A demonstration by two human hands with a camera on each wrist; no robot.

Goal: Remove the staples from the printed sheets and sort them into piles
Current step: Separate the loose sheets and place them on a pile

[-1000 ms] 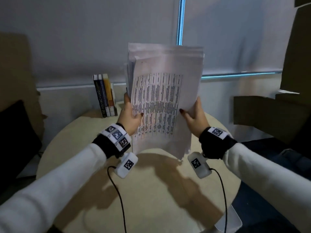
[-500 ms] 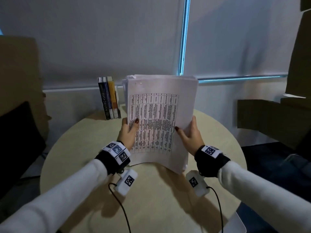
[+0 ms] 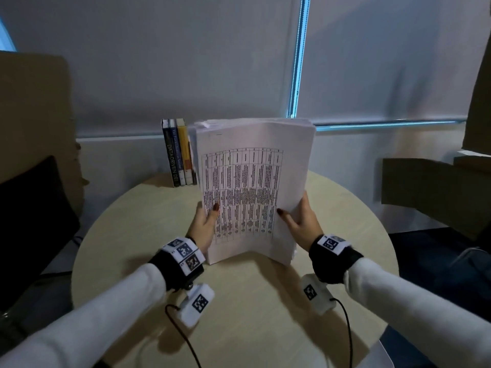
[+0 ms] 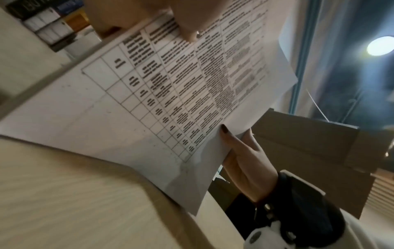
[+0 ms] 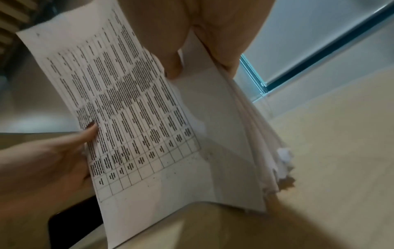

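I've got the stack of printed sheets [image 3: 252, 192] standing upright on its bottom edge on the round table [image 3: 127, 229], roughly centre, a bit toward the far side. Bottom edge touches the tabletop; the stack bows slightly, the middle curving away from me.

My left hand [image 3: 203, 225] is grasping the left edge of the stack low down: thumb across the printed front page, other fingers behind the paper and hidden. My right hand [image 3: 301, 221] is grasping the right edge at about the same height, thumb on the front, fingers wrapped behind. Both thumbnails are dark-painted.

Front page carries a printed table, rows of dense text in a grid, too blurred to read. Head view shows a small mark near the top left corner of the page; can't tell if it's a staple.

Right wrist view: the sheets [image 5: 149, 118] fan a little at the lower right corner, several page corners there ragged or curled, sitting on the tabletop. The left thumb [image 5: 90, 129] shows pressed on the page edge. Left wrist view: same page [image 4: 170, 87], with the right thumb [image 4: 226, 133] on its far edge.

Behind the stack, far left of it, a few books [image 3: 178, 152] stand upright against the wall, the rightmost partly hidden by the paper. One spine reads "DATA DRIVEN DE…". Cardboard boxes [image 3: 435, 189] sit off the table to the right. Window blinds [image 3: 186, 62] fill the far wall.
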